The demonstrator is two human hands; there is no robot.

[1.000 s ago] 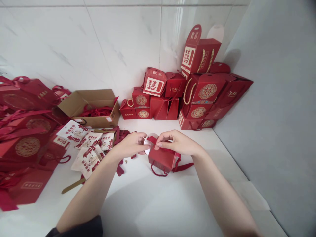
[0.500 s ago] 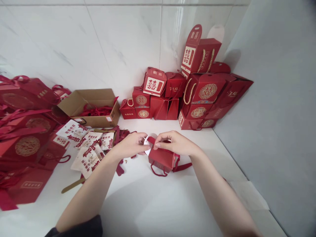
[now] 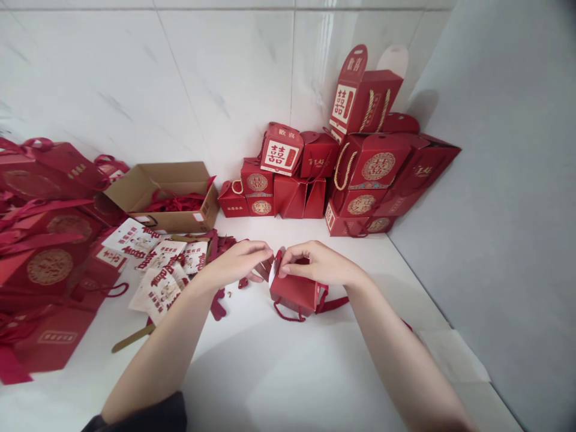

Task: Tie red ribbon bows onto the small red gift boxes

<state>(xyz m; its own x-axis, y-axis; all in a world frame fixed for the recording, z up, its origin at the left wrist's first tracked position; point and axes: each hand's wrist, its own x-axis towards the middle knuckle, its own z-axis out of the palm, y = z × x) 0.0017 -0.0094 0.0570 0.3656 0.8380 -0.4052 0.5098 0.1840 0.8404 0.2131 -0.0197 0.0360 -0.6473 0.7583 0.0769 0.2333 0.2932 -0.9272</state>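
A small red gift box [image 3: 294, 295] with a dark red cord handle rests on the white tabletop between my hands. Its rounded end flap [image 3: 274, 270], white on one side, stands up at the box's left end. My right hand [image 3: 315, 262] reaches over the box, thumb and forefinger pinched at the flap's red side. On the flap's white side is my left hand [image 3: 240, 263], its fingers apart and close to the flap; whether they touch it is hard to see. A red ribbon [image 3: 333, 305] lies at the box's right end.
Red boxes [image 3: 299, 198] are stacked along the tiled wall, with a taller stack [image 3: 382, 165] at right. An open cardboard carton [image 3: 168, 225] holds red ribbon. White printed cards [image 3: 164, 288] lie left of my left hand, beside large red boxes [image 3: 49, 264].
The flap has tipped up from leaning left to nearly upright. My left thumb has come off it, and my right fingertips have moved slightly to meet it.
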